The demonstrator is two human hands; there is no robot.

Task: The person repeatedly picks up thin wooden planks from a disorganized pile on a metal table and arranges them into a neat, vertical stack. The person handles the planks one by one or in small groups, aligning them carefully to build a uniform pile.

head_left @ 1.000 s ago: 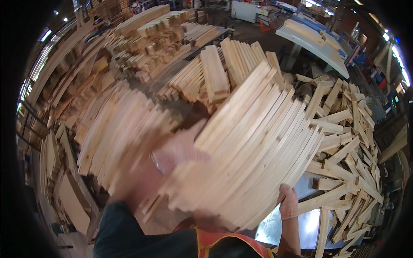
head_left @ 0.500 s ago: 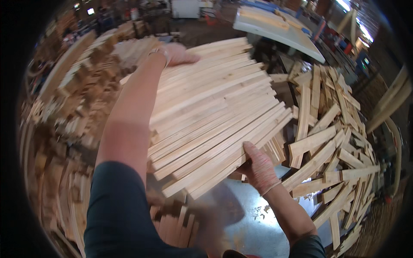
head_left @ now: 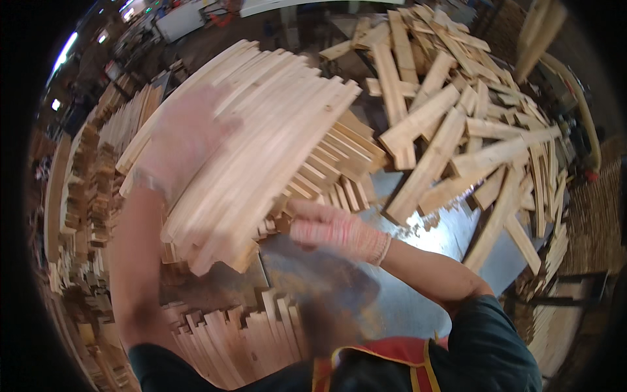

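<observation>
A layer of pale wooden strips (head_left: 261,130), laid side by side, rests at a slant on top of a stack of shorter wood pieces (head_left: 326,163). My left hand (head_left: 179,140), in a light glove and smeared by motion, lies flat over the strips near their left side, fingers stretched out. My right hand (head_left: 336,228), in a white and red knitted glove, is beside the near right edge of the stack. Its fingers point left and look loosely extended, with nothing visible in them. Whether its fingertips touch the wood is hard to make out.
A heap of loose wood offcuts (head_left: 450,124) covers the right of a shiny metal table (head_left: 418,245). Upright strips (head_left: 241,340) stand at the near left. Stacked lumber (head_left: 78,189) lines the left side. A thick pale hose (head_left: 581,98) curves at the far right.
The layer of strips has shifted left and tilted more steeply. My right hand has come off its edge and moved left; my left hand has slid down the left side. The view has turned right.
</observation>
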